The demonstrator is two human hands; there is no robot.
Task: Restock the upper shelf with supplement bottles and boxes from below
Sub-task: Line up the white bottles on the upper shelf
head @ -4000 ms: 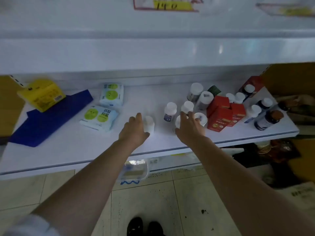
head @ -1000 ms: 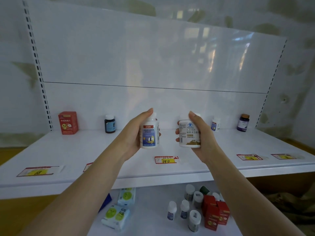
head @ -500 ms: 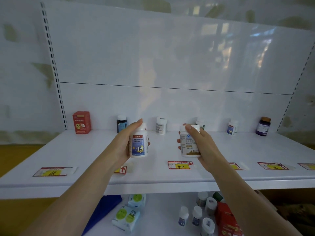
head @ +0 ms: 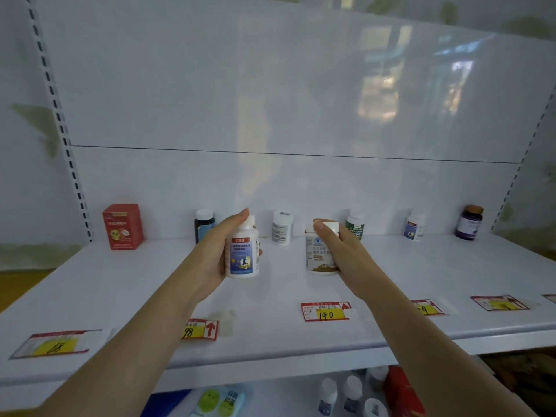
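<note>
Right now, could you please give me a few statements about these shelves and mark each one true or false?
1. Each hand holds a white bottle. True: the left hand grips the blue-label bottle, and the right hand grips the brown-label bottle.
2. The red box stands at the right end of the upper shelf. False: it stands at the left end; a dark bottle stands at the right end.
3. The price tag nearest the brown-label bottle reads 140. True.
4. The lower shelf holds nothing. False: small bottles and a red carton are there.
</note>
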